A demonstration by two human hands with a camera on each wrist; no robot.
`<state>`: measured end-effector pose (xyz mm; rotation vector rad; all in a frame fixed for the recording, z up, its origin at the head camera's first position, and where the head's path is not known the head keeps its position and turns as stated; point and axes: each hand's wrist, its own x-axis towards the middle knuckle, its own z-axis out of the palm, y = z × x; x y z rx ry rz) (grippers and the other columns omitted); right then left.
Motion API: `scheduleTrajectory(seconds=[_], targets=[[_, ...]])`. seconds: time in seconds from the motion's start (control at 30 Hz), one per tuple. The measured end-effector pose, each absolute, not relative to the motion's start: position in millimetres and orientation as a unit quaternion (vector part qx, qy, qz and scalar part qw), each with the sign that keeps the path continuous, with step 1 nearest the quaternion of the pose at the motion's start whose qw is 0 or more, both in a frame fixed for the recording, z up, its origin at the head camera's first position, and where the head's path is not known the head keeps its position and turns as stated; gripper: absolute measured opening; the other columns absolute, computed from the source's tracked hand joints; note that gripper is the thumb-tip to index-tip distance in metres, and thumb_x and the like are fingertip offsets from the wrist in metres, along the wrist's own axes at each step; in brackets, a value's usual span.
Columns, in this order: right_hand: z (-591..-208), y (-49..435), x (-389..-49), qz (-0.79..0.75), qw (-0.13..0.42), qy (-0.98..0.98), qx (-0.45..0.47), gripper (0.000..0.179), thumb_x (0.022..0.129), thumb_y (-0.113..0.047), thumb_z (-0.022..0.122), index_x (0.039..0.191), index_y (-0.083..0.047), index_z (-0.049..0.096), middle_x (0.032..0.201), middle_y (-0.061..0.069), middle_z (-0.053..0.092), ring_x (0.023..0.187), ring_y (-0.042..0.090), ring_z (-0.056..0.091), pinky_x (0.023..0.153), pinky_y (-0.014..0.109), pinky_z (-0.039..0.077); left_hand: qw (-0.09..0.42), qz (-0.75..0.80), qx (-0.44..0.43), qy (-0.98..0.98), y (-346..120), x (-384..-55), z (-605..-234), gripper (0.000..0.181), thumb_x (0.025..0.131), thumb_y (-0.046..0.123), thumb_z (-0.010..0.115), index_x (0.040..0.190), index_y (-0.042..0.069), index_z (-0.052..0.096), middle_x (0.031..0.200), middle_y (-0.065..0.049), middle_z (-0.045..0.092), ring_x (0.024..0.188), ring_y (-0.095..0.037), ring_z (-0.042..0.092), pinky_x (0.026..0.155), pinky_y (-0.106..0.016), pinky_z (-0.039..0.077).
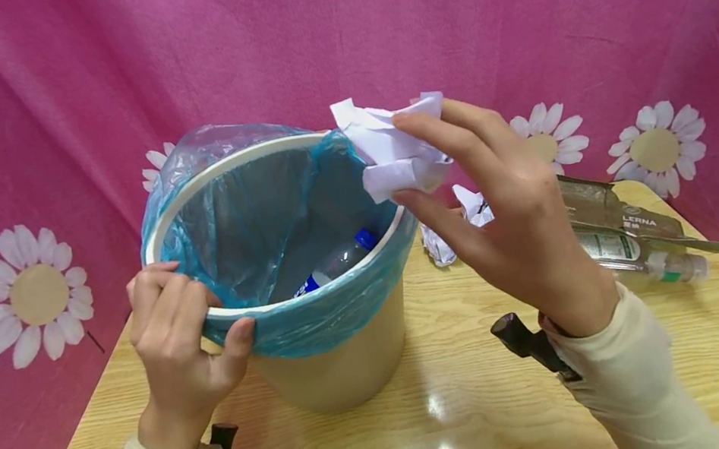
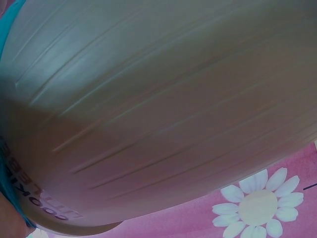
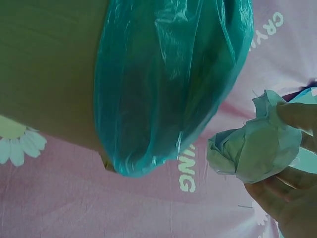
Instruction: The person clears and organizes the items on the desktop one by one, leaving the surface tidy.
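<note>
A beige trash can (image 1: 345, 368) stands on the table, lined with a blue plastic bag (image 1: 319, 326) folded over its white rim. My left hand (image 1: 175, 335) grips the rim at the near left, fingers over the edge and thumb outside. Between the fingers and thumb of my right hand (image 1: 516, 210) is a crumpled sheet of paper (image 1: 393, 147), held above the can's right rim; the right wrist view shows the same paper ball (image 3: 262, 148) beside the bag. Inside the can lies a plastic bottle with a blue cap (image 1: 365, 239). The left wrist view shows mostly the can's ribbed side (image 2: 163, 109).
Right of the can lie more crumpled paper (image 1: 438, 245), a clear plastic bottle (image 1: 618, 249) and a flattened brown carton (image 1: 649, 222). The wooden table (image 1: 497, 420) extends in front. A pink cloth with white flowers (image 1: 333, 36) hangs behind and at both sides.
</note>
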<state>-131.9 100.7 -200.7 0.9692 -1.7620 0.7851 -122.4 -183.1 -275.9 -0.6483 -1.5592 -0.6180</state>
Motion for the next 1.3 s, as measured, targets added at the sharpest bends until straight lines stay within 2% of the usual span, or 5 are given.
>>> scheduleTrajectory(seconds=[0.23, 0.47, 0.8, 1.07, 1.3], targets=[[-201, 89, -133, 0.327, 0.451, -0.713, 0.425, 0.049, 0.084, -0.005, 0.078, 0.128, 0.000, 0.059, 0.125, 0.023, 0.058, 0.118, 0.028, 0.058, 0.097, 0.031, 0.050, 0.620, -0.267, -0.280, -0.682, -183, -122, -276, 0.065, 0.096, 0.057, 0.049, 0.062, 0.003, 0.039, 0.055, -0.010, 0.036, 0.065, -0.040, 0.040, 0.081, -0.053, 0.039], [-205, 76, -132, 0.369, 0.423, -0.706, 0.431, 0.052, 0.081, 0.000, 0.080, 0.129, -0.002, 0.060, 0.127, 0.020, 0.057, 0.121, 0.029, 0.056, 0.100, 0.034, 0.048, 0.621, -0.267, -0.281, -0.681, -184, -121, -276, 0.064, 0.096, 0.056, 0.049, 0.062, 0.003, 0.039, 0.055, -0.009, 0.034, 0.064, -0.040, 0.039, 0.080, -0.053, 0.039], [-214, 68, -137, 0.348, 0.380, -0.727, 0.453, 0.052, 0.086, -0.007, 0.078, 0.133, -0.003, 0.058, 0.133, 0.019, 0.053, 0.127, 0.024, 0.050, 0.098, 0.032, 0.048, 0.618, -0.265, -0.281, -0.684, -184, -122, -275, 0.065, 0.096, 0.057, 0.049, 0.061, 0.003, 0.039, 0.054, -0.009, 0.035, 0.064, -0.039, 0.039, 0.080, -0.053, 0.039], [-222, 66, -140, 0.345, 0.348, -0.744, 0.454, 0.056, 0.088, -0.013, 0.076, 0.138, -0.006, 0.054, 0.138, 0.015, 0.053, 0.129, 0.026, 0.049, 0.107, 0.037, 0.042, 0.618, -0.262, -0.279, -0.686, -184, -122, -276, 0.065, 0.096, 0.057, 0.048, 0.061, 0.003, 0.039, 0.054, -0.010, 0.035, 0.064, -0.038, 0.039, 0.080, -0.053, 0.039], [-226, 71, -140, 0.326, 0.336, -0.765, 0.442, 0.055, 0.092, -0.020, 0.071, 0.142, -0.008, 0.052, 0.144, 0.016, 0.051, 0.138, 0.028, 0.044, 0.113, 0.044, 0.035, 0.625, -0.265, -0.281, -0.679, -182, -123, -275, 0.065, 0.096, 0.057, 0.049, 0.061, 0.003, 0.038, 0.054, -0.010, 0.034, 0.064, -0.040, 0.039, 0.079, -0.054, 0.039]])
